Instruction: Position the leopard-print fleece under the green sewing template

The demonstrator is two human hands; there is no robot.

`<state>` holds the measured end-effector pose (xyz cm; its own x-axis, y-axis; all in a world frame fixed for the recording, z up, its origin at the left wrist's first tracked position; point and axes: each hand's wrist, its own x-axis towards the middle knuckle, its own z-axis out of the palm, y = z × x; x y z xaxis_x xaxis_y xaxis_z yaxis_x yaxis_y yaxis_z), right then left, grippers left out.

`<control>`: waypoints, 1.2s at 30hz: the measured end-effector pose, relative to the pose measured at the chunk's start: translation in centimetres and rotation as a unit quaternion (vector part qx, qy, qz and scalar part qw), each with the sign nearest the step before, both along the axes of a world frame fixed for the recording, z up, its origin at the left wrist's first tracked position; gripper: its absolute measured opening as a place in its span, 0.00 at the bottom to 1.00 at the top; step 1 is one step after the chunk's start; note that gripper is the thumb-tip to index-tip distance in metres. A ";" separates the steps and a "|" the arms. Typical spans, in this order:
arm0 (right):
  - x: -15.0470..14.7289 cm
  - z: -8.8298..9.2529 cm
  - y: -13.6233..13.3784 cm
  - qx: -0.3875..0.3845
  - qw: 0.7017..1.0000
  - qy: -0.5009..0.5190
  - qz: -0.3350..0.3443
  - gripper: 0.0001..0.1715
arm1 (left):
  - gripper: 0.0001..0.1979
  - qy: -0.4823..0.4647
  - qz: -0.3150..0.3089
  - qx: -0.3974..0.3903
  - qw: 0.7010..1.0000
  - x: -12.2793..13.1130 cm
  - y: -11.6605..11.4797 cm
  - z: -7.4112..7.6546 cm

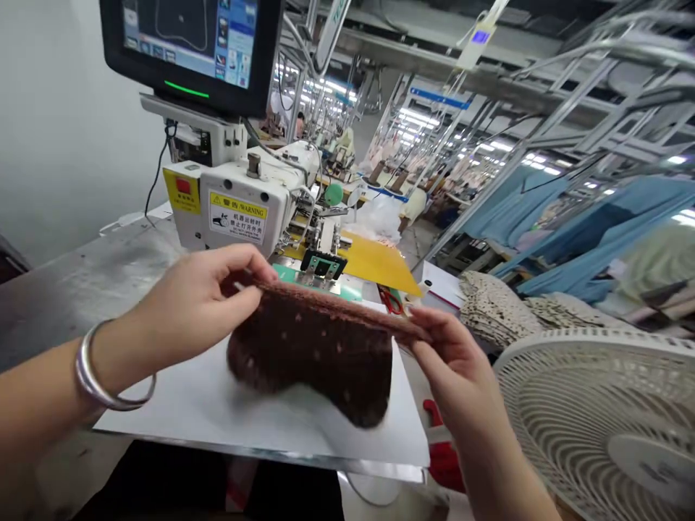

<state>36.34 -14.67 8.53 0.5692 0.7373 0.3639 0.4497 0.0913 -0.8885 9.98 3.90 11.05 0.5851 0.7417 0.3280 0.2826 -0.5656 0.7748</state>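
A dark brown fabric piece with small pale dots hangs between both hands above a white board. My left hand, with a silver bangle on the wrist, pinches the piece's upper left corner. My right hand pinches its upper right edge. The top edge is stretched straight between the two hands, and the curved lower part touches the board. Just behind stands a white sewing machine with a green clamp plate under its head.
A monitor sits above the machine. A yellow template lies right of the needle area, with red scissors beside it. A white fan stands at lower right. Stacked patterned fabric and blue cloth lie beyond.
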 end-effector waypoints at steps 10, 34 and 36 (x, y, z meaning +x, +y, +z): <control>-2.5 -10.2 -4.1 -0.037 0.886 -0.460 0.047 0.14 | 0.13 0.037 -0.114 0.433 0.894 -4.6 -2.7 -11.0; -3.4 -12.6 -2.3 -0.044 0.856 -0.512 0.056 0.20 | 0.09 0.067 -0.088 0.397 0.911 -2.3 -2.7 -13.0; -3.3 -12.6 -2.4 -0.034 0.871 -0.487 0.051 0.20 | 0.08 0.066 -0.094 0.402 0.909 -2.2 -2.3 -13.2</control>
<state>33.04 -17.04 -4.06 -0.0551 0.8054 0.5902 0.9860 0.1369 -0.0948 7.78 1.60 -2.12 0.7505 0.1767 0.6368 0.1826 -0.9815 0.0573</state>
